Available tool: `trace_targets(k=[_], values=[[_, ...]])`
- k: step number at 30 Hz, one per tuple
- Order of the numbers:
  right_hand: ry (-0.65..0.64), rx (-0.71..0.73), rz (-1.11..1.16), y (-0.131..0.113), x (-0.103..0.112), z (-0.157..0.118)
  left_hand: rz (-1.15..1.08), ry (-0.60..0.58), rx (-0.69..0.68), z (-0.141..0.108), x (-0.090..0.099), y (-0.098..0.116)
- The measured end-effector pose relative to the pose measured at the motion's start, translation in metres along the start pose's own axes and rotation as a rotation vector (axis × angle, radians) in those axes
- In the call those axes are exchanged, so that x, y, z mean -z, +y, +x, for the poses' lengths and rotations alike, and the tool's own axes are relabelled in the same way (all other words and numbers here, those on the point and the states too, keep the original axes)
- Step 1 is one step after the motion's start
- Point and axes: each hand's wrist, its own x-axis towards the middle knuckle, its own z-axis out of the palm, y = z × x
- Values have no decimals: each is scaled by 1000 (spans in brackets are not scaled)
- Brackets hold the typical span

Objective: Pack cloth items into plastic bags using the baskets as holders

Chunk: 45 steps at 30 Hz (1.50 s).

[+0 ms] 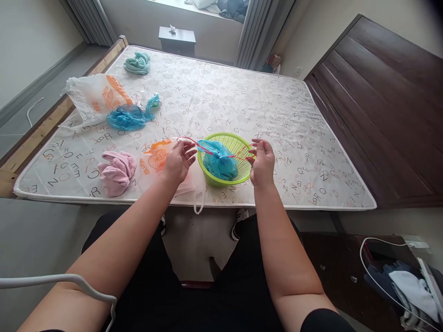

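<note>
Head view shows the left hand (pixel 178 162) and right hand (pixel 262 163) pinching red string (pixel 205 150) at the blue bag (pixel 220 168), whose thin plastic could tear under a hard, uneven tug.

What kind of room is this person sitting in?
Most likely a bedroom: there is a bare patterned mattress on a bed frame, a dark wooden headboard at one end, and a small bedside-style cabinet beyond it, near grey curtains.
</note>
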Motion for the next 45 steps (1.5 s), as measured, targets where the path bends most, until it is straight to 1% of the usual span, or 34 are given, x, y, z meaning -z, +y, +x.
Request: trace_targets(k=[3, 7, 9, 12, 15, 20, 22, 27, 30, 33, 36, 39, 42, 45], values=[[-42, -11, 94, -2, 1, 1, -71, 28, -61, 6, 6, -2], [-148, -103, 253, -10, 2, -2, -97, 51, -65, 12, 11, -2], [-189, -124, 272, -15, 1, -5, -87, 43, -61, 11, 10, -2], [-230, -128, 235, -22, -1, -9, -102, 24, -60, 7, 6, 0], [-286, -151, 196, -27, -5, -12, -127, -14, -45, 1, 1, 3], [-458, -218, 194, -28, -17, -20, -108, -76, -1, -7, -5, 7], [-505, -224, 192, -26, -23, -26, -83, -126, 42, -10, -7, 6], [-570, -225, 135, -21, -34, -35, 31, -266, 134, -15, -13, -1], [-555, -200, 130, -21, -33, -33, 46, -289, 139, -16, -14, -1], [-472, -180, 126, -23, -27, -27, 51, -246, 113, -14, -12, 6], [-398, -163, 119, -27, -19, -21, 66, -186, 52, -11, -8, 14], [-336, -116, 115, -29, -15, -19, 116, -153, -37, -8, -3, 19], [-302, -76, 115, -29, -15, -19, 295, -162, -178, -8, 0, 20], [-286, -66, 99, -29, -16, -21, 607, -239, -290, -11, 1, 15]])
